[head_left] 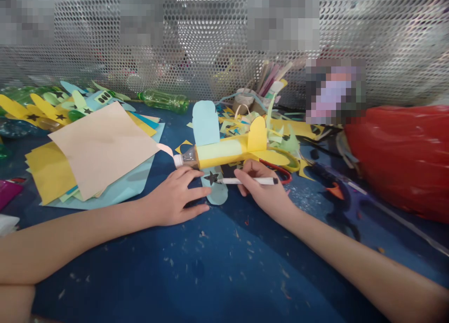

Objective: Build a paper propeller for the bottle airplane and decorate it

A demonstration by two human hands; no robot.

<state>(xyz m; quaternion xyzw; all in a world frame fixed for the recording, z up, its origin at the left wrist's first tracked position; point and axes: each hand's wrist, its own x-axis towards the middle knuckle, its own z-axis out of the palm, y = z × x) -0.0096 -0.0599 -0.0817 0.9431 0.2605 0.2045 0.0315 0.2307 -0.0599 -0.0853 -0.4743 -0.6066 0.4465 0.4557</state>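
Note:
A bottle plane (224, 150), wrapped in yellow paper with light-blue wings and a yellow tail fin, lies on the blue table (210, 267). Its near wing (216, 189) carries a black star (212, 177). My left hand (175, 196) rests flat beside that wing, fingers stretched and touching its edge. My right hand (261, 185) pinches a white marker (249, 180) with its tip at the star.
A stack of tan, yellow and blue paper sheets (101, 150) lies left. Finished paper planes (52, 107) and a green bottle (163, 100) sit at the back. Red-handled scissors (280, 171), paper scraps, a cup of sticks (266, 86) and a red plastic bag (400, 154) are right. A perforated metal screen stands behind.

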